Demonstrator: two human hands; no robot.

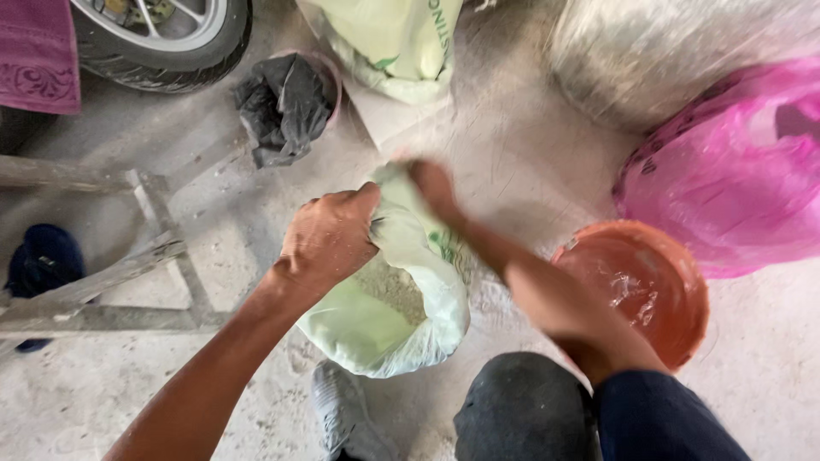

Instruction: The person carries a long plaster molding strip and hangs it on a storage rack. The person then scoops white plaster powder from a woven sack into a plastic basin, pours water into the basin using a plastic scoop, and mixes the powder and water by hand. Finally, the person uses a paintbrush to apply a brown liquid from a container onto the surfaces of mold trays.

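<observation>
Pale-green plastic bag (389,316) between gripping left hand (329,239) and blurred, apparently pinching right hand (434,189).

We see a dusty grey concrete floor (530,154) in daylight, with a wooden frame (128,265) lying at the left and a tyre (166,51) near the top edge.
</observation>
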